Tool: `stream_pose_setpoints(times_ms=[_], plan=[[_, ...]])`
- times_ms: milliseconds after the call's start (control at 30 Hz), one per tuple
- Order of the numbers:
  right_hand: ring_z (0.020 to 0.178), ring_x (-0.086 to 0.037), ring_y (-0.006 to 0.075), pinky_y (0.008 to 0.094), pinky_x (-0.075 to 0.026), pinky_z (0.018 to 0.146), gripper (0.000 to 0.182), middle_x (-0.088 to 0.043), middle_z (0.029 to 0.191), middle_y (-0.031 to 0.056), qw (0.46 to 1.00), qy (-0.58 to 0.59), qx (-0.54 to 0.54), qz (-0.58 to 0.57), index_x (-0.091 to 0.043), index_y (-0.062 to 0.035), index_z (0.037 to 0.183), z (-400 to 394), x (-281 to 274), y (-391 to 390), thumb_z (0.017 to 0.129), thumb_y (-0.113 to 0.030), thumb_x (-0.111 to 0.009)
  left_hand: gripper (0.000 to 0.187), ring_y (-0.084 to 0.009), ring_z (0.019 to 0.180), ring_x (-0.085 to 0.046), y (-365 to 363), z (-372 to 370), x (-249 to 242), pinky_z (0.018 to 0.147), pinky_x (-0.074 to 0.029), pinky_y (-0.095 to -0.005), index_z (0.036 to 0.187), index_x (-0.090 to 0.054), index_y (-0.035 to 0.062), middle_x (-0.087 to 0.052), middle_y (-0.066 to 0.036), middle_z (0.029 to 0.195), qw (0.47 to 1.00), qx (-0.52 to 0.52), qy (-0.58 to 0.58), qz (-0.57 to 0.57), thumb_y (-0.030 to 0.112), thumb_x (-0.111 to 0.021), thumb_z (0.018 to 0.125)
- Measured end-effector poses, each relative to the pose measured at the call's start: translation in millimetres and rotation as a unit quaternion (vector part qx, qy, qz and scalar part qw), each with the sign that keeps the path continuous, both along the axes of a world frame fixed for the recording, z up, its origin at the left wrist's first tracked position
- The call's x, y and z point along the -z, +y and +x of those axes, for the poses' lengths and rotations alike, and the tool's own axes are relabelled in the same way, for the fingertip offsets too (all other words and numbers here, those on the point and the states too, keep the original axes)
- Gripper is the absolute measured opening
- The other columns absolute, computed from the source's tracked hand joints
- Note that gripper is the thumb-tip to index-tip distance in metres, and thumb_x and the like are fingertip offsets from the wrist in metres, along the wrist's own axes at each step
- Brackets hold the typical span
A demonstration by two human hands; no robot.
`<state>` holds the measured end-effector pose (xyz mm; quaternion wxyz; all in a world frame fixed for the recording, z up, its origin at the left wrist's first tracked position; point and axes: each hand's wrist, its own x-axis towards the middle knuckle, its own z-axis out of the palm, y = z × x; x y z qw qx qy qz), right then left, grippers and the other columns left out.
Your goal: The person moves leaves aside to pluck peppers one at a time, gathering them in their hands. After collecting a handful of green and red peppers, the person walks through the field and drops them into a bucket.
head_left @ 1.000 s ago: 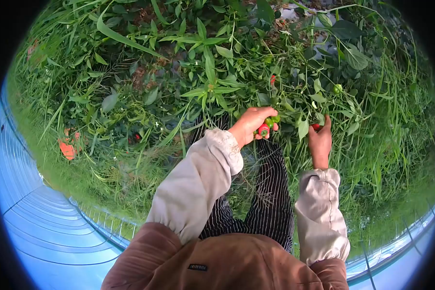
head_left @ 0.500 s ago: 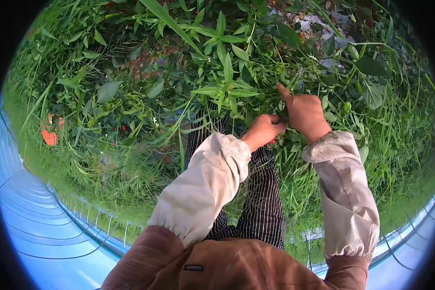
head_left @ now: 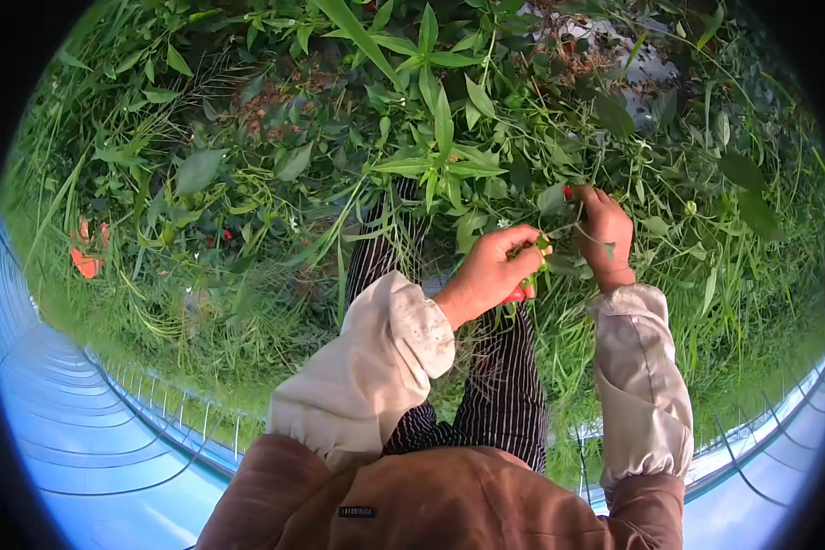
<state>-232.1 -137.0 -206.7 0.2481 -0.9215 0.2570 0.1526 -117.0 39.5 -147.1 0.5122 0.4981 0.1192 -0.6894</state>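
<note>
The left hand (head_left: 490, 275) is closed around red and green peppers (head_left: 525, 284). Just beside it, the right hand (head_left: 605, 234) pinches a red pepper (head_left: 568, 192) among leaves. The jacket label (head_left: 357, 511) is unreadable.

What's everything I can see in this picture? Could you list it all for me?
Pepper plants: many, green and leafy, filling the upper half.
Grass: dense, green, left and right of the plants.
Red peppers: a few, red, tucked in the left hand; exact count hidden.
Red pepper: one, red, at the right hand's fingertips among the leaves.
Orange scrap: one, orange, far left in the grass.
Greenhouse frame: curved ribs, bluish, along the lower edges.
Striped trousers: dark with thin stripes, centre.
Sleeves: two, pale beige, over a brown top.
Left hand: one, curled, centre.
Right hand: one, in the foliage.
</note>
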Motion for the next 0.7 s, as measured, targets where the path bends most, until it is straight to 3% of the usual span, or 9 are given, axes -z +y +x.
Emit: stream_pose_setpoints(times_ms=[100,167,233,333,500,533,567,633,700], plan=[[0.073,-0.062,0.0279,0.0352,-0.050,0.064,0.031,-0.064,0.086,0.0086,0.997,-0.048,0.039,0.042,-0.063,-0.0122,0.101,-11,-4,-11,0.071,-0.004,-0.068,0.027,-0.0182,0.055,-0.060,7,21,29,0.042,-0.043,-0.0236,0.113,-0.057,0.0038,-0.061,-0.009,0.086,0.969,-0.229,0.087,0.017,0.011,-0.050,0.089],[0.070,-0.061,0.0236,0.0312,-0.049,0.063,0.032,-0.064,0.086,0.0077,0.994,-0.013,0.074,0.081,-0.064,-0.0131,0.101,-16,-11,-18,0.071,-0.003,-0.069,0.027,-0.0189,0.055,-0.058,15,45,47,0.038,-0.040,-0.0240,0.114,-0.056,0.0048,-0.061,-0.011,0.090,0.950,-0.277,0.143,-0.012,0.017,-0.052,0.091],[0.070,-0.062,0.0265,0.0337,-0.050,0.063,0.030,-0.064,0.084,0.0072,0.991,-0.007,0.098,0.087,-0.065,-0.0141,0.099,-23,-12,-25,0.071,-0.003,-0.070,0.030,-0.0182,0.056,-0.058,16,55,47,0.037,-0.038,-0.0236,0.113,-0.057,0.0055,-0.061,-0.011,0.091,0.959,-0.248,0.130,-0.036,0.029,-0.051,0.096],[0.070,-0.062,0.0266,0.0333,-0.050,0.062,0.030,-0.064,0.083,0.0072,0.992,0.002,0.098,0.081,-0.065,-0.0144,0.098,-35,-12,-32,0.071,-0.002,-0.069,0.031,-0.0186,0.055,-0.059,15,45,50,0.036,-0.038,-0.0229,0.115,-0.057,0.0055,-0.061,-0.010,0.088,0.967,-0.224,0.117,-0.021,0.030,-0.050,0.097],[0.070,-0.063,0.0241,0.0307,-0.049,0.063,0.029,-0.065,0.087,0.0080,0.980,-0.044,0.130,0.145,-0.063,-0.0110,0.099,-44,-13,-41,0.072,0.001,-0.066,0.028,-0.0187,0.055,-0.062,-3,36,57,0.034,-0.037,-0.0218,0.117,-0.057,0.0054,-0.063,-0.009,0.089,0.984,-0.140,0.107,0.016,0.022,-0.051,0.095],[0.070,-0.063,0.0241,0.0307,-0.049,0.063,0.029,-0.065,0.087,0.0080,0.980,-0.043,0.131,0.145,-0.063,-0.0110,0.099,-46,-12,-43,0.072,0.001,-0.066,0.022,-0.0173,0.056,-0.063,-5,30,68,0.033,-0.037,-0.0217,0.111,-0.058,0.0053,-0.063,-0.009,0.090,0.982,-0.153,0.108,0.005,0.016,-0.054,0.092],[0.069,-0.061,0.0209,0.0286,-0.048,0.063,0.028,-0.064,0.086,0.0073,0.977,-0.054,0.130,0.159,-0.062,-0.0098,0.098,-45,-13,-45,0.073,0.001,-0.065,0.022,-0.0173,0.056,-0.063,-8,23,78,0.033,-0.037,-0.0217,0.111,-0.058,0.0053,-0.063,-0.009,0.090,0.982,-0.152,0.110,0.006,0.016,-0.054,0.092],[0.069,-0.060,0.0177,0.0265,-0.048,0.064,0.026,-0.064,0.085,0.0066,0.975,-0.063,0.130,0.171,-0.061,-0.0086,0.098,-45,-12,-47,0.074,0.002,-0.064,0.011,-0.0129,0.052,-0.061,-19,11,91,0.033,-0.032,-0.0231,0.097,-0.060,0.0093,-0.064,-0.004,0.081,0.988,-0.093,0.094,0.083,0.015,-0.062,0.087],[0.067,-0.056,0.0117,0.0231,-0.045,0.064,0.023,-0.061,0.081,0.0044,0.944,-0.069,0.189,0.260,-0.060,-0.0066,0.097,-45,-8,-47,0.075,0.002,-0.062,0.019,-0.0114,0.053,-0.060,-27,-1,98,0.036,-0.031,-0.0224,0.094,-0.058,0.0122,-0.062,-0.001,0.081,0.990,-0.016,0.103,0.099,0.014,-0.071,0.081]])
